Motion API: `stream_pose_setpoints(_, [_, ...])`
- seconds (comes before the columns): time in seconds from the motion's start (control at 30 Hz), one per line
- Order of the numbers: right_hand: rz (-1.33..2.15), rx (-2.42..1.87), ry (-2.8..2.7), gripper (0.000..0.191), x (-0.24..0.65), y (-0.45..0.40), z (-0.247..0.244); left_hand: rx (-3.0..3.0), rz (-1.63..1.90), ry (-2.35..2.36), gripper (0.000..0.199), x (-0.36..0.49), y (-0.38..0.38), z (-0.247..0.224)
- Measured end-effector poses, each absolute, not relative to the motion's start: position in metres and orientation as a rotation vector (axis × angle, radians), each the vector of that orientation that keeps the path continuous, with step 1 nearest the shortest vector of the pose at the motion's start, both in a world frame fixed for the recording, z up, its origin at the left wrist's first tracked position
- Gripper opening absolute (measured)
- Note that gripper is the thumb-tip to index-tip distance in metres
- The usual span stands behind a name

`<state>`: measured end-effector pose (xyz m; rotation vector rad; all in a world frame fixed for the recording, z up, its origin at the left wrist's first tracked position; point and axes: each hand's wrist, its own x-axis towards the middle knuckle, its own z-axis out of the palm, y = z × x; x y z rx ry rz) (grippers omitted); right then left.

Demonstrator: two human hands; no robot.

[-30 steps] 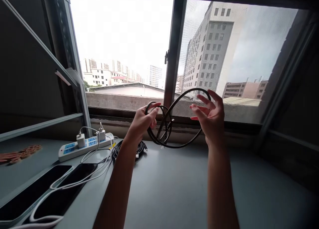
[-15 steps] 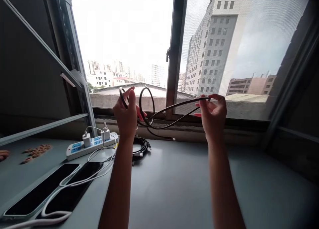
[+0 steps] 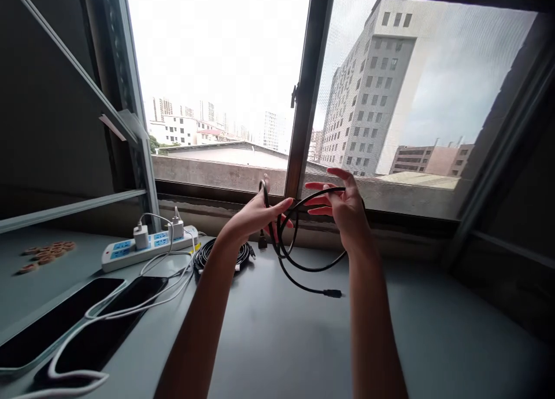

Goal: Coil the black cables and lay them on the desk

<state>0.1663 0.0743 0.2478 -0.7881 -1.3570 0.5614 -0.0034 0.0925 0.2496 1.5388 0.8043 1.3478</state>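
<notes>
A black cable (image 3: 312,269) hangs in loose loops between my two hands, above the table. Its loops drape over my left hand (image 3: 255,215), which holds them between the thumb and the fingers. My right hand (image 3: 349,211) has another stretch of the cable between thumb and index finger, its other fingers spread toward the left. One cable end with a black plug (image 3: 333,294) dangles below the loops, pointing right. A second black connector (image 3: 262,242) hangs under my left hand. My left fingers are partly hidden behind that hand.
Behind my left forearm lies a coiled black cable (image 3: 206,259). To the left are a power strip (image 3: 151,250) with two white chargers, white cords, two dark-screened phones (image 3: 60,315) and several small brown pieces (image 3: 50,253). A window (image 3: 299,127) rises behind the table (image 3: 281,347).
My hands have come closer together, the left moving right and turning, the right moving slightly left. The stretched cable has slackened into loops, and its plug end now hangs lower.
</notes>
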Motion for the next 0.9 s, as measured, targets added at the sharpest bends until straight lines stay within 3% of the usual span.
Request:
stream_pose_setpoints(0.13, [0.516, -0.801, -1.369, 0.053, 0.17, 0.078, 0.244, 1.56, 1.146, 0.767, 0.09, 0.0, 0.088, 0.256])
stream_pose_setpoints(0.2, [0.516, -0.844, -1.375, 0.064, 0.169, 0.078, 0.241, 1.521, 1.23, 0.704, 0.082, 0.005, 0.085, 0.257])
stream_pose_setpoints(0.3, [0.54, -0.954, -1.42, 0.095, 0.158, 0.073, 0.235, 1.404, 1.47, 0.637, 0.074, 0.018, 0.082, 0.254])
stream_pose_setpoints(0.37, [0.526, -1.028, -1.456, 0.104, 0.147, 0.065, 0.234, 1.323, 1.655, 0.578, 0.066, 0.029, 0.081, 0.251])
stream_pose_setpoints(0.53, [0.415, -1.091, -1.659, 0.052, 0.129, 0.05, 0.24, 1.254, 1.92, 0.397, 0.053, 0.044, 0.08, 0.246])
stream_pose_setpoints(0.7, [0.443, -0.799, -1.546, 0.035, 0.119, 0.051, 0.246, 1.367, 1.93, 0.334, 0.041, 0.044, 0.066, 0.25])
stream_pose_setpoints(0.9, [0.719, -0.576, -1.295, 0.02, 0.129, 0.054, 0.251, 1.648, 2.153, 0.403, 0.027, 0.034, 0.061, 0.253])
